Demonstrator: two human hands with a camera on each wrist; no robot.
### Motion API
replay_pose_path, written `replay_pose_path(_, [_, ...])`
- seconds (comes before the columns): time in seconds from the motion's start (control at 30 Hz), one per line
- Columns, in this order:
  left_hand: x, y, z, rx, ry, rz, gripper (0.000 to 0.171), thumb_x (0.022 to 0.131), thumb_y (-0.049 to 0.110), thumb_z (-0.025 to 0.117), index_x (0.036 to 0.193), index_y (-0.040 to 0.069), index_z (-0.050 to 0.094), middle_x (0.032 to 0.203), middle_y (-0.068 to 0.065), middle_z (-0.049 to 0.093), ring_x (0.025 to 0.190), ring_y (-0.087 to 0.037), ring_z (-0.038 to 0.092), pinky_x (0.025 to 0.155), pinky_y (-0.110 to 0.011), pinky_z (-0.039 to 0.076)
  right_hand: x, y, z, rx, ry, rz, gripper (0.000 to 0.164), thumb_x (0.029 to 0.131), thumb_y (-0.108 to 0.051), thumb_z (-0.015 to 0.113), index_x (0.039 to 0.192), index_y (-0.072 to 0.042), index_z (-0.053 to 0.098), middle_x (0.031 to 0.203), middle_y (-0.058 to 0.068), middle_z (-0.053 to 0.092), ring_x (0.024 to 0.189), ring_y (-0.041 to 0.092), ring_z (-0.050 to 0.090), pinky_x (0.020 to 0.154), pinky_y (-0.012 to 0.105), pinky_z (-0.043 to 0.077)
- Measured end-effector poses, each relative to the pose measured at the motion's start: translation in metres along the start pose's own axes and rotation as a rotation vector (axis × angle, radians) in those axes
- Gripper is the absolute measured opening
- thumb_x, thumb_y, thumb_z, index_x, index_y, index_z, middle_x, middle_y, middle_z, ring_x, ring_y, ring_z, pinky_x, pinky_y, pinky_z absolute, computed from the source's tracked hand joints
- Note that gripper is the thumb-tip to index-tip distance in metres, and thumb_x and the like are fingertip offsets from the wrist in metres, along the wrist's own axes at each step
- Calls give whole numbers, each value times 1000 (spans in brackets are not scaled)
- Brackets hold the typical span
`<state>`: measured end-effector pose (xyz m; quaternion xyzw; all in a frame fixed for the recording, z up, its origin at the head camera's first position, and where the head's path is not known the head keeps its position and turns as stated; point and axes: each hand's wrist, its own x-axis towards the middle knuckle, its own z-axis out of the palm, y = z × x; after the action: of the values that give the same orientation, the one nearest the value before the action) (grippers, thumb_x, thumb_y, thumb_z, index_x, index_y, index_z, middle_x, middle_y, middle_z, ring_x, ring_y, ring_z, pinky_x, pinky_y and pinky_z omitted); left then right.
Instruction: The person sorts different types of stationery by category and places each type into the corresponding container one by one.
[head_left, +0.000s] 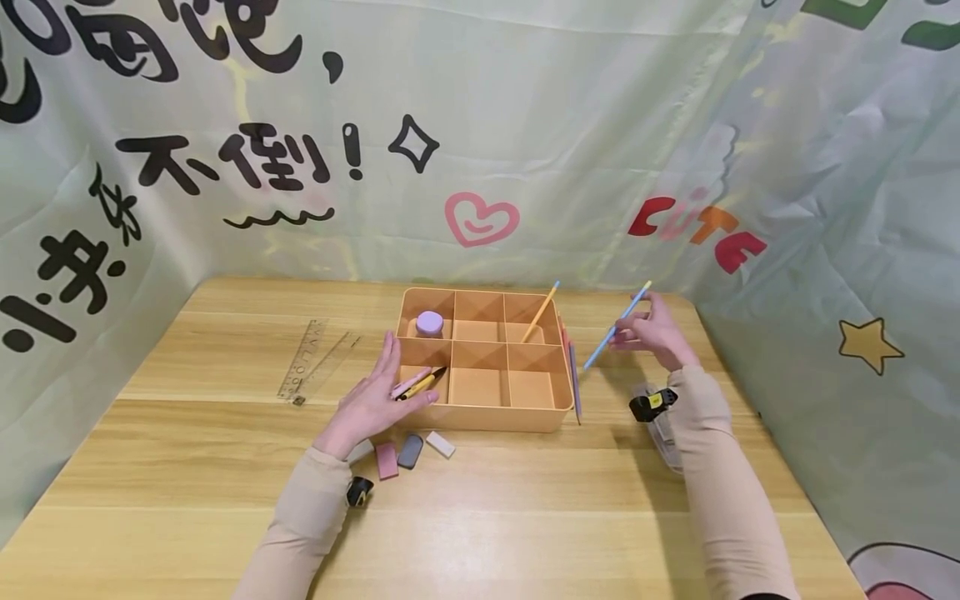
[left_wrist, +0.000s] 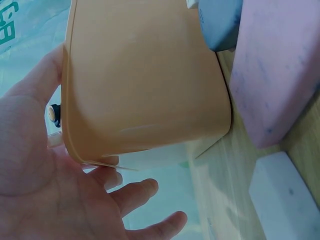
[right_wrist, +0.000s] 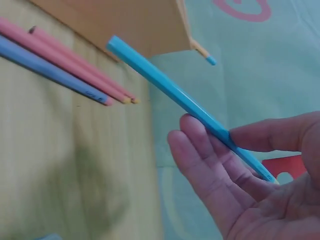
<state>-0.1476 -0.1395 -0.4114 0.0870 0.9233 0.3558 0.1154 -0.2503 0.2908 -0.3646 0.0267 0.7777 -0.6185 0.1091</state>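
Seemingly partway: erasers [head_left: 410, 451] lie loose nearest on the bench [head_left: 525, 525]; the spread left hand [head_left: 371, 400] touches the box [head_left: 480, 418], whose near-left compartment holds pens [head_left: 422, 384]. Rightward, beyond unboxed pencils [head_left: 574, 379], the right hand [head_left: 658, 333] pinches a blue pencil [head_left: 607, 338]. Far compartments hold a purple pot [head_left: 429, 323], left, and yellow pencil [head_left: 540, 313], right.

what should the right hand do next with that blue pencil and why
Probably carry the blue pencil left into the organizer's back-right compartment: the right hand pinches it above the table, a yellow-orange pencil leans in that compartment, and there looks to be room beside it.
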Motion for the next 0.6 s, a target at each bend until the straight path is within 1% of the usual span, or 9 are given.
replay_pose_path(0.17, [-1,1,0,2,0,1,112,91,62,62,161,12,-10,167,3,-25,138,-45,48,123,-64,17,0,-10,-2,83,57,-53,64,98,8,48,137,-3,-2,73,-3,64,62,9,71,71,28,63])
replay_pose_path(0.37, [0,0,-1,0,2,5,112,91,62,61,161,12,-10,167,2,-25,138,-45,48,122,-64,18,1,-20,4,116,119,-134,64,97,5,53,135,-8,4,85,0,56,64,12,72,72,30,63])
replay_pose_path(0.6, [0,-1,0,-5,0,2,112,91,62,62,160,14,-12,167,3,-25,140,-44,46,123,-64,16,4,-34,15,168,137,-183,63,98,1,55,137,-11,7,91,3,53,67,13,73,75,31,63])
